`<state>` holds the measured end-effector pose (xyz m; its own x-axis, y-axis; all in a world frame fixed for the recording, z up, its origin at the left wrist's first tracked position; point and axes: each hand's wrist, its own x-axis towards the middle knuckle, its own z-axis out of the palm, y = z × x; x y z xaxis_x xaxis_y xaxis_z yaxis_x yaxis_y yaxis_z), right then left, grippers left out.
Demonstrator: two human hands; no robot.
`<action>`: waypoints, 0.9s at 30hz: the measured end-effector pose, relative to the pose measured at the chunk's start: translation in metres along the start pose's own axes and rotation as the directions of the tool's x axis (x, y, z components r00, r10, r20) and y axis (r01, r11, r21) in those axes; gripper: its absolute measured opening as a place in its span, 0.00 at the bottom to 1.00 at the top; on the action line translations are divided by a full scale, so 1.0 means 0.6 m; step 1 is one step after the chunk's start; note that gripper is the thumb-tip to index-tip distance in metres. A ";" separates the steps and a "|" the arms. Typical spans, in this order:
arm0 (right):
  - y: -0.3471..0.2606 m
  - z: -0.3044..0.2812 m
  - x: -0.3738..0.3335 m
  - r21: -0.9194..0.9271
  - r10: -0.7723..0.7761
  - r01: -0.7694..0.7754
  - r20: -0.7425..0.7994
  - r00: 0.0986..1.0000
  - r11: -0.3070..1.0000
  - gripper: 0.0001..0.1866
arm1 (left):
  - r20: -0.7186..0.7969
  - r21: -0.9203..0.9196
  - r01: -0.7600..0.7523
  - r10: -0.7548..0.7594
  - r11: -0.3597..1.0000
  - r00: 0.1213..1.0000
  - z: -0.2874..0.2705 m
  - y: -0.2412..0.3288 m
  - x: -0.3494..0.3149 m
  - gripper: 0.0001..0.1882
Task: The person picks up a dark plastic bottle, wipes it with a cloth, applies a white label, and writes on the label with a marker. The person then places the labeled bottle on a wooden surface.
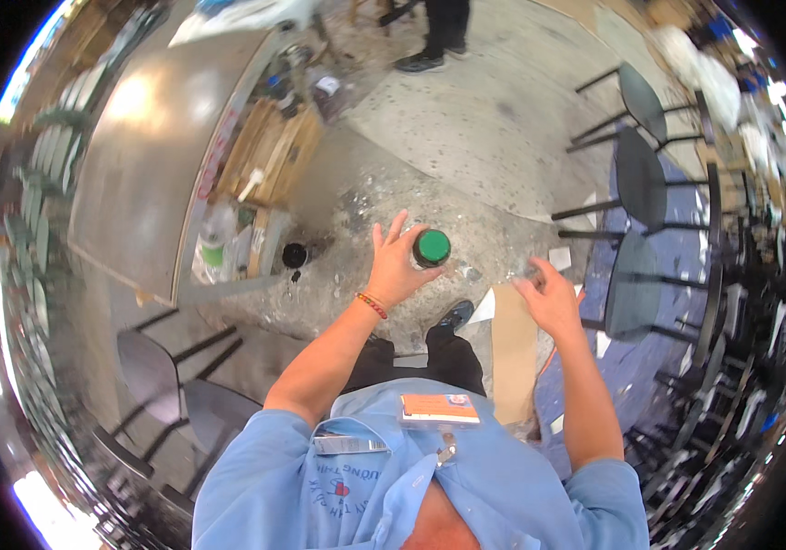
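Observation:
In my left hand (pixel 395 268) is a dark round jar with a green lid (pixel 432 246), gripped at its side between thumb and fingers in front of my body. Its lid faces up. Off to the right, my right hand (pixel 553 302) is raised with thumb and forefinger brought near each other. A small clear thing seems to lie between those fingertips, but it is too faint to name. The two hands are well apart.
A metal-topped workbench (pixel 159 137) stands at the left, with a wooden crate (pixel 269 151) and bottles on its side shelf. Black chairs (pixel 640 179) line the right; more chairs (pixel 150 367) stand lower left. A black can (pixel 295 255) sits beside the bench. Another person's legs (pixel 448 27) show ahead.

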<state>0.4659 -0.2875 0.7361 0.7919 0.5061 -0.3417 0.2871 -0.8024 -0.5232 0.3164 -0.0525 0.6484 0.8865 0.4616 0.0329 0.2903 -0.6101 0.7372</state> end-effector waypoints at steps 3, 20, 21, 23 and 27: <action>0.199 -0.013 -0.057 -0.021 0.187 -0.189 -0.054 0.981 0.982 0.30 | 0.053 -0.021 -0.085 0.086 0.996 0.995 0.027 0.051 0.054 0.42; 0.583 -0.130 0.179 0.368 0.531 -0.468 -0.087 0.843 0.804 0.27 | 0.312 -0.431 0.251 -0.118 0.867 0.943 0.154 0.237 0.551 0.30; 0.588 -0.148 0.217 0.380 0.557 -0.495 -0.067 0.828 0.781 0.27 | 0.275 -0.443 0.205 -0.085 0.873 0.958 0.159 0.231 0.592 0.30; 0.601 -0.187 0.292 0.411 0.611 -0.549 -0.027 0.791 0.728 0.27 | 0.227 -0.427 0.133 -0.036 0.894 0.973 0.165 0.220 0.678 0.30; 0.732 -0.201 0.285 0.337 0.717 -0.642 -0.181 0.673 0.688 0.21 | 0.266 -0.424 0.117 0.000 0.898 0.964 0.223 0.229 0.893 0.37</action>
<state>0.7923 -0.5913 0.5420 0.8365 -0.2917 -0.4639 -0.4927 -0.7710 -0.4035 0.8794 0.0249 0.6768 0.9504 0.2736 -0.1478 0.2115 -0.2206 0.9522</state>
